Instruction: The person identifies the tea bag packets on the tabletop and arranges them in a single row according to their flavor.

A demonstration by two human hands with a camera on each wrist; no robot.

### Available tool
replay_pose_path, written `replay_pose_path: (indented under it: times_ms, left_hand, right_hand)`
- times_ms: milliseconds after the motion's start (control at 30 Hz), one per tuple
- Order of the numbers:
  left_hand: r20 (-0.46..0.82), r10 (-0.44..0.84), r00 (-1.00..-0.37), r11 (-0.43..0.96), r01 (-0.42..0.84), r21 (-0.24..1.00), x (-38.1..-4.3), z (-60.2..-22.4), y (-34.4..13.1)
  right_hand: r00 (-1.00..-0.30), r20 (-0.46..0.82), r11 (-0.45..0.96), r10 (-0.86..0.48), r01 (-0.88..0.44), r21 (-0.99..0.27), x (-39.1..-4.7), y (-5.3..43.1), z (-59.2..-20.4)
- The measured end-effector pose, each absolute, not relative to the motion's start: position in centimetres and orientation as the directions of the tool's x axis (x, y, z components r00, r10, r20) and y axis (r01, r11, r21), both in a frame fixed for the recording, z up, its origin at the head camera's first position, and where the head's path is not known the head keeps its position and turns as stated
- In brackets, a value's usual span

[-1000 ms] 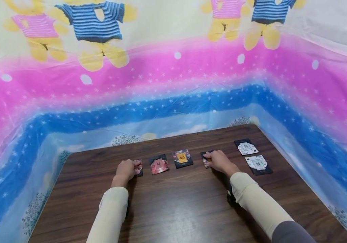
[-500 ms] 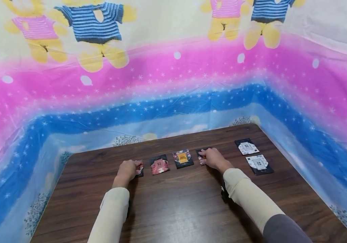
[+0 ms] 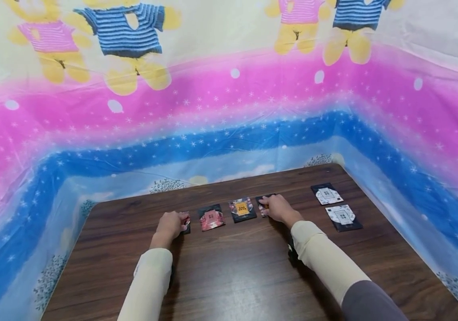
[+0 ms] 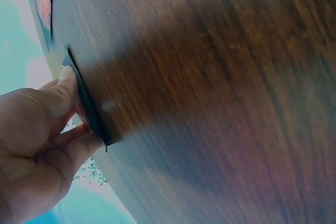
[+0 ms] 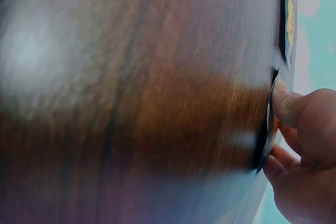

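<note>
Currently six packets (image 3: 212, 217); left hand (image 3: 170, 226) pinches one seemingly red packet (image 4: 90, 108); right hand (image 3: 280, 208), one yellow packet (image 5: 269, 125).

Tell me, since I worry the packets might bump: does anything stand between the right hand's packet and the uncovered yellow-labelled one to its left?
Nothing visible does: only a narrow strip of tabletop separates the packet in the right hand from the yellow-labelled packet.

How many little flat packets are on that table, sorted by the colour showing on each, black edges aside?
Red: 2 (held red packet in the left hand, mostly covered; loose red packet)
Yellow: 2 (held yellow packet in the right hand, mostly covered; loose yellow packet)
White: 2 (farther white packet; nearer white packet)
Total: 6 packets
</note>
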State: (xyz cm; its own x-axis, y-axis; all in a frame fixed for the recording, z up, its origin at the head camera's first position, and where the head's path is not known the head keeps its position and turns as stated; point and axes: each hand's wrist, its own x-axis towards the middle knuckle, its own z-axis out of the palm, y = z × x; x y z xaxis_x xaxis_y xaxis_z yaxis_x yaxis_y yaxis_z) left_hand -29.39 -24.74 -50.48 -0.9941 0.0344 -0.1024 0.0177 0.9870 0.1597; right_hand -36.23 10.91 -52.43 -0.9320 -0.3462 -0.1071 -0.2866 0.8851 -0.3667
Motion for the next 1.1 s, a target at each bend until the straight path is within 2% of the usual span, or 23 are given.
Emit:
replay_pose_path:
  times_ms: [133, 367, 633, 833, 1100]
  left_hand:
    - [-0.109, 0.046, -0.993, 0.989, 0.030, 0.147, -29.4, -50.8, -24.4]
    - [-0.138, 0.002, -0.990, 0.988, -0.019, 0.151, -29.0, -50.9, -23.9]
    - [-0.128, 0.038, -0.991, 0.985, 0.016, 0.169, -28.6, -50.6, -24.1]
    - [-0.118, 0.014, -0.993, 0.983, -0.008, 0.182, -29.1, -50.2, -24.3]
    - [-0.104, 0.030, -0.994, 0.986, 0.013, 0.164, -29.0, -50.1, -24.5]
  right_hand:
    - [-0.934, -0.117, 0.896, -0.336, -0.279, -0.346, -36.4, 11.3, -52.8]
    - [-0.939, -0.090, 0.902, -0.333, -0.290, -0.319, -36.4, 11.5, -53.4]
    - [-0.937, -0.056, 0.888, -0.344, -0.305, -0.345, -35.9, 12.3, -52.7]
    - [-0.940, 0.010, 0.874, -0.340, -0.319, -0.367, -36.7, 14.6, -51.6]
    - [-0.972, -0.014, 0.913, -0.234, -0.215, -0.346, -37.7, 19.2, -51.2]
